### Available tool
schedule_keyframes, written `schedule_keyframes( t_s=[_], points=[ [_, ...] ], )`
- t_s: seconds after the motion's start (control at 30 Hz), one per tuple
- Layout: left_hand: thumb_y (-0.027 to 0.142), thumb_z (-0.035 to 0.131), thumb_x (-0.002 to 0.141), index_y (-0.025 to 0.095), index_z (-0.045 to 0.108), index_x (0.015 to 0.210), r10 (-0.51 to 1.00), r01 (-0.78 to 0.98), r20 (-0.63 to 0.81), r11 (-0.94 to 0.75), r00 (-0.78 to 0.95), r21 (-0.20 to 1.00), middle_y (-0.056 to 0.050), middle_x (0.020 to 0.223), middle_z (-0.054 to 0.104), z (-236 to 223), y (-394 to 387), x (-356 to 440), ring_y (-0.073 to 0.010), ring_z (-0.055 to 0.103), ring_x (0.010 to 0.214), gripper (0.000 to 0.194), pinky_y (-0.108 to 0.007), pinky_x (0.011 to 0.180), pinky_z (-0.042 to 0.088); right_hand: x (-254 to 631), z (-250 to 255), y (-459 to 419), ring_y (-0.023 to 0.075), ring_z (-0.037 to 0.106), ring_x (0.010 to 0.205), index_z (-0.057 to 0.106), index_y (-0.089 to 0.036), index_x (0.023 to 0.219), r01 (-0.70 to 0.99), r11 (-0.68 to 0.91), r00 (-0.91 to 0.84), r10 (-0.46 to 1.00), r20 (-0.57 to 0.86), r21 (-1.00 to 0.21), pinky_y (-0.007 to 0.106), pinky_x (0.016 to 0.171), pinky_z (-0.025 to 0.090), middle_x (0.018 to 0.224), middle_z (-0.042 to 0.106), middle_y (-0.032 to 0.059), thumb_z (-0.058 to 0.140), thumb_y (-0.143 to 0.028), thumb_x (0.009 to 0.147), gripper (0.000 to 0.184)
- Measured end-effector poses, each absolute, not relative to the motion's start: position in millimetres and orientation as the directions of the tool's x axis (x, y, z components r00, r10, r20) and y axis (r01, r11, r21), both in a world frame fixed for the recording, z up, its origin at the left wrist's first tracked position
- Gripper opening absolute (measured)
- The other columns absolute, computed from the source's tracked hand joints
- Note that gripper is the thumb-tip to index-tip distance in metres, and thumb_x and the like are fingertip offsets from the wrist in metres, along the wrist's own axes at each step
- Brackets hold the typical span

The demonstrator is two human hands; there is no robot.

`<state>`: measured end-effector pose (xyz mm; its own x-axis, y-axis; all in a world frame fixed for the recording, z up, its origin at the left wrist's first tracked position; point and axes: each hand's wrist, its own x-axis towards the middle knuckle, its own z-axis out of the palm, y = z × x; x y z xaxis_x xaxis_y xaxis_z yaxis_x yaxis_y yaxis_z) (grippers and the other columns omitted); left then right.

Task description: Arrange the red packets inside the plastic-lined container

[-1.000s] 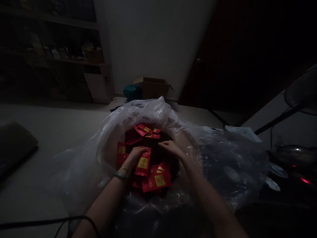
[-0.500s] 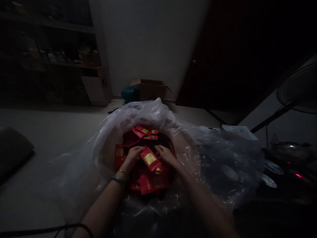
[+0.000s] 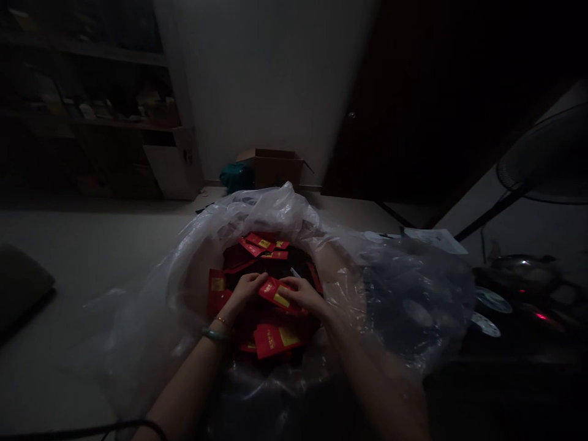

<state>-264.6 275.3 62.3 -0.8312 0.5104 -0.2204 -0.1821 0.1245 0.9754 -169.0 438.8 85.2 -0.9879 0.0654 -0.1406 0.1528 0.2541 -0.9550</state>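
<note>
A big clear plastic bag (image 3: 151, 306) lies open in front of me, full of small red packets with gold labels (image 3: 261, 245). Both my hands are inside its mouth. My left hand (image 3: 244, 289) and my right hand (image 3: 304, 296) each pinch one end of the same red packet (image 3: 277, 295), held tilted above the pile. A green bracelet and a thin gold one sit on my left wrist. More packets (image 3: 275, 338) lie just below my hands.
The room is dim. A cardboard box (image 3: 274, 166) and a teal bundle (image 3: 235, 176) stand by the far wall. Shelves (image 3: 92, 116) fill the left. A fan (image 3: 546, 160) and a metal pot (image 3: 521, 268) are at the right. A dark cable (image 3: 68, 429) runs bottom left.
My right hand has come in from the right and taken the far end of the packet my left hand held. The packet has turned from upright to lying crosswise between both hands.
</note>
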Motion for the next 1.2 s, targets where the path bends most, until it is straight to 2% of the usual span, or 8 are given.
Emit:
schedule_keyframes(
  t_s=[0.33,0.43,0.57,0.73,0.83,1.0,1.13,1.2],
  points=[
    [0.047,0.054,0.073,0.019,0.046,0.059,0.571,0.278,0.083,0.263,-0.817,0.924,0.004,0.058,0.045,88,259,-248,-0.0114,0.040,0.058,0.032,-0.021,0.053,0.031,-155,77,437,0.0205,0.062,0.091,0.062,-0.017,0.112,0.126,0.186,-0.986,-0.081,-0.143,-0.974,0.032,0.080,0.048,0.103,0.068,0.0054,0.070,-0.043,0.069,0.050],
    [0.046,0.050,0.078,0.020,0.048,0.062,0.559,0.330,0.132,0.270,-0.819,0.905,0.004,0.059,0.047,95,238,-229,-0.0116,0.042,0.059,0.031,-0.021,0.055,0.032,-143,79,438,0.0172,0.062,0.084,0.059,-0.018,0.118,0.123,0.239,-0.984,-0.093,-0.149,-0.963,0.030,0.076,0.049,0.095,0.068,0.0032,0.068,-0.039,0.072,0.051],
    [0.049,0.048,0.081,0.020,0.050,0.064,0.551,0.350,0.154,0.269,-0.820,0.897,0.002,0.060,0.050,97,204,-197,-0.0121,0.044,0.059,0.034,-0.022,0.057,0.035,-120,78,444,0.0166,0.061,0.079,0.059,-0.019,0.119,0.112,0.360,-0.992,-0.018,-0.127,-0.926,0.030,0.072,0.049,0.092,0.068,0.0040,0.067,-0.038,0.074,0.049],
    [0.052,0.048,0.082,0.020,0.053,0.064,0.604,0.328,0.089,0.298,-0.792,0.896,0.001,0.061,0.056,79,186,-173,-0.0128,0.048,0.057,0.037,-0.022,0.057,0.038,-96,70,445,0.0261,0.056,0.108,0.062,-0.021,0.118,-0.025,0.554,-0.998,-0.056,-0.007,-0.832,0.039,0.094,0.043,0.117,0.063,0.0098,0.073,-0.029,0.067,0.053],
    [0.048,0.051,0.082,0.020,0.059,0.071,0.694,0.330,0.038,0.293,-0.719,0.897,-0.001,0.069,0.062,71,187,-172,-0.0143,0.052,0.063,0.031,-0.022,0.061,0.042,-87,67,442,0.0271,0.049,0.116,0.060,-0.022,0.121,-0.058,0.650,-0.997,-0.080,0.008,-0.758,0.041,0.101,0.037,0.123,0.059,0.0102,0.070,-0.021,0.068,0.054],
    [0.041,0.060,0.078,0.020,0.067,0.090,0.800,0.266,-0.053,0.260,-0.598,0.928,-0.005,0.087,0.069,78,189,-179,-0.0191,0.060,0.078,0.026,-0.024,0.071,0.046,-85,68,446,0.0253,0.047,0.117,0.056,-0.025,0.127,-0.021,0.682,-0.997,-0.070,-0.036,-0.731,0.040,0.102,0.037,0.125,0.056,0.0094,0.066,-0.021,0.071,0.057],
    [0.034,0.059,0.075,0.018,0.066,0.075,0.773,0.217,-0.097,0.293,-0.627,0.931,-0.003,0.076,0.068,87,197,-181,-0.0190,0.058,0.075,0.017,-0.023,0.069,0.046,-92,63,451,0.0242,0.051,0.109,0.058,-0.024,0.124,0.023,0.701,-0.994,-0.062,-0.092,-0.712,0.037,0.095,0.041,0.116,0.058,0.0083,0.067,-0.019,0.066,0.058],
    [0.029,0.058,0.073,0.019,0.065,0.072,0.740,0.205,-0.101,0.310,-0.665,0.928,-0.003,0.074,0.067,88,202,-182,-0.0186,0.057,0.073,0.013,-0.023,0.067,0.045,-96,57,452,0.0230,0.054,0.101,0.065,-0.022,0.112,0.060,0.709,-0.995,-0.017,-0.103,-0.702,0.034,0.089,0.043,0.107,0.061,0.0069,0.065,-0.015,0.064,0.048]
  ],
)
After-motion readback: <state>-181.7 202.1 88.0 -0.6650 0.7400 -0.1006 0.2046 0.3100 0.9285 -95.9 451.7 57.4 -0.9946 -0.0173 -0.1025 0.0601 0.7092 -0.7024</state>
